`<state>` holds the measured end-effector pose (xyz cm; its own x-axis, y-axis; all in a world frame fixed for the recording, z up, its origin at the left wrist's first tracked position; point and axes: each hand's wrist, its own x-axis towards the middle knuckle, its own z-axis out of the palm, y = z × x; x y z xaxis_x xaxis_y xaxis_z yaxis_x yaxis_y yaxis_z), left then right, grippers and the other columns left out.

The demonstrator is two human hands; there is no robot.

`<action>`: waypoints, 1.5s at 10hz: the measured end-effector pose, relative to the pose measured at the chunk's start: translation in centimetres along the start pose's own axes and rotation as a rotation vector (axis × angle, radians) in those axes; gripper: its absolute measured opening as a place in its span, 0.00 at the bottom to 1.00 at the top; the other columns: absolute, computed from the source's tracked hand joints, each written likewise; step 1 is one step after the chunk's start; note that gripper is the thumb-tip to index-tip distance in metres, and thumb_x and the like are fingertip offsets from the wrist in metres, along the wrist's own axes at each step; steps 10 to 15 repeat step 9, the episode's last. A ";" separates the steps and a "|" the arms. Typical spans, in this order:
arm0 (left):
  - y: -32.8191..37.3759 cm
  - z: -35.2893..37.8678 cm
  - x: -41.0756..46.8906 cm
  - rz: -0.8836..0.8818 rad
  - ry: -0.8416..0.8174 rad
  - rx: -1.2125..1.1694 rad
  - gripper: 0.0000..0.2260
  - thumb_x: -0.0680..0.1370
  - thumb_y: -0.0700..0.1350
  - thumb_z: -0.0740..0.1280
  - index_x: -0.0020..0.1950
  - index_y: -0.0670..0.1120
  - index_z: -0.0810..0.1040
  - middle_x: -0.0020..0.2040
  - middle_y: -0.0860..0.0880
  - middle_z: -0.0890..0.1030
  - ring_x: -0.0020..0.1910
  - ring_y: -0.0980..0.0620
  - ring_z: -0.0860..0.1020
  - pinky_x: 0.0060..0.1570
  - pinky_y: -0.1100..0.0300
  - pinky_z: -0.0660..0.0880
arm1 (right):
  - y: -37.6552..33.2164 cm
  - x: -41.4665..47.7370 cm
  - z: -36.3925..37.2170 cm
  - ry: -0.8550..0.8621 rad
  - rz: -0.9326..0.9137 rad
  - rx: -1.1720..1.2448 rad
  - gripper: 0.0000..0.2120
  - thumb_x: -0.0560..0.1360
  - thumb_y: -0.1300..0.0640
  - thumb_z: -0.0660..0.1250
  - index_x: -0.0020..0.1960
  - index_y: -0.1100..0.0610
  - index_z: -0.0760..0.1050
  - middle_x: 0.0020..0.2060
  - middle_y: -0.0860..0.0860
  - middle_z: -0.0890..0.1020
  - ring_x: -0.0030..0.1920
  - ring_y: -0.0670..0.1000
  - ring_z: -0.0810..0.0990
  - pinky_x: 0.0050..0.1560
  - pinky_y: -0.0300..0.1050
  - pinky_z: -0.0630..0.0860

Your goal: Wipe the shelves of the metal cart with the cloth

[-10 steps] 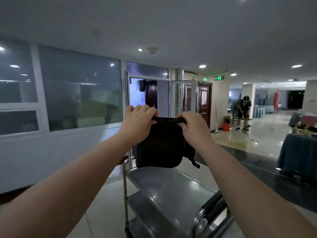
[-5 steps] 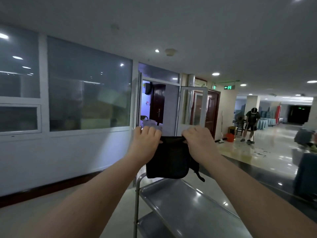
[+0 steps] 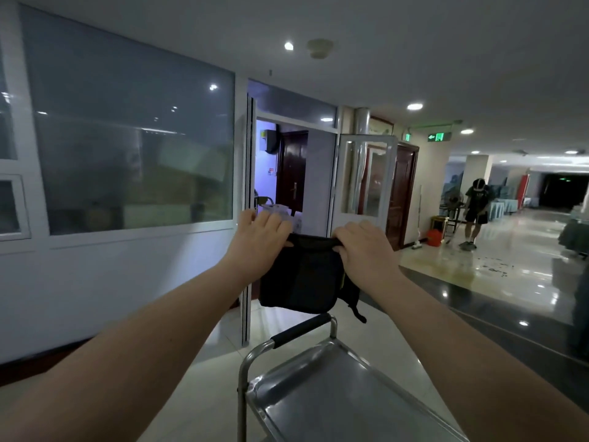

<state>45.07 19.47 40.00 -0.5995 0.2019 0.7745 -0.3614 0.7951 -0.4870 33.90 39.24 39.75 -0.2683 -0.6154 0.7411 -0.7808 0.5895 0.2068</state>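
Observation:
A black cloth (image 3: pixel 302 275) hangs in the air above the far end of the metal cart (image 3: pixel 334 393). My left hand (image 3: pixel 258 240) grips its top left corner and my right hand (image 3: pixel 366 247) grips its top right corner, both arms stretched forward. The cloth hangs flat between them, with a small strap dangling at its lower right. The cart's bare steel top shelf fills the lower middle of the view, and its black-padded handle bar (image 3: pixel 302 330) sits just under the cloth. The lower shelves are out of sight.
A white wall with large glass panes runs along the left. An open doorway (image 3: pixel 293 193) and a glass door leaf stand behind the cloth. At the far right a person (image 3: pixel 476 212) bends over the glossy floor beside a red bucket (image 3: pixel 434 237).
The view has swung left and up, so the cart sits lower in frame and only its top shelf shows. Both hands keep holding the cloth, now over the cart's far handle.

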 end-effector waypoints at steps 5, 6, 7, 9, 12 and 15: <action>6.7 37.7 -5.6 -0.021 -0.421 -0.566 0.05 0.78 0.52 0.68 0.51 0.54 0.81 0.48 0.51 0.78 0.48 0.47 0.76 0.53 0.49 0.63 | 2.0 -2.9 34.1 -0.329 0.604 0.487 0.09 0.78 0.61 0.66 0.55 0.54 0.82 0.45 0.47 0.76 0.52 0.51 0.76 0.53 0.37 0.64; 6.0 44.1 -6.9 0.099 -0.543 -0.612 0.07 0.81 0.52 0.62 0.56 0.57 0.78 0.52 0.53 0.78 0.51 0.49 0.75 0.53 0.51 0.62 | 0.9 -2.9 39.1 -0.446 0.640 0.498 0.10 0.78 0.60 0.65 0.57 0.55 0.82 0.47 0.50 0.78 0.52 0.51 0.76 0.53 0.36 0.65; 4.7 49.4 -5.4 0.150 -0.599 -0.687 0.08 0.81 0.54 0.62 0.57 0.58 0.78 0.52 0.54 0.78 0.52 0.50 0.75 0.50 0.53 0.60 | 1.0 -1.2 42.8 -0.480 0.720 0.531 0.10 0.79 0.59 0.65 0.57 0.54 0.82 0.46 0.44 0.76 0.48 0.44 0.73 0.48 0.25 0.64; 7.7 57.3 0.4 0.233 -0.865 -0.873 0.12 0.81 0.54 0.63 0.64 0.58 0.77 0.60 0.51 0.76 0.59 0.47 0.73 0.55 0.51 0.67 | 4.8 1.8 49.1 -0.617 0.948 0.365 0.14 0.79 0.64 0.62 0.62 0.56 0.79 0.57 0.54 0.79 0.56 0.53 0.76 0.54 0.36 0.70; 7.7 57.3 0.4 0.233 -0.865 -0.873 0.12 0.81 0.54 0.63 0.64 0.58 0.77 0.60 0.51 0.76 0.59 0.47 0.73 0.55 0.51 0.67 | 4.8 1.8 49.1 -0.617 0.948 0.365 0.14 0.79 0.64 0.62 0.62 0.56 0.79 0.57 0.54 0.79 0.56 0.53 0.76 0.54 0.36 0.70; 7.7 57.3 0.4 0.233 -0.865 -0.873 0.12 0.81 0.54 0.63 0.64 0.58 0.77 0.60 0.51 0.76 0.59 0.47 0.73 0.55 0.51 0.67 | 4.8 1.8 49.1 -0.617 0.948 0.365 0.14 0.79 0.64 0.62 0.62 0.56 0.79 0.57 0.54 0.79 0.56 0.53 0.76 0.54 0.36 0.70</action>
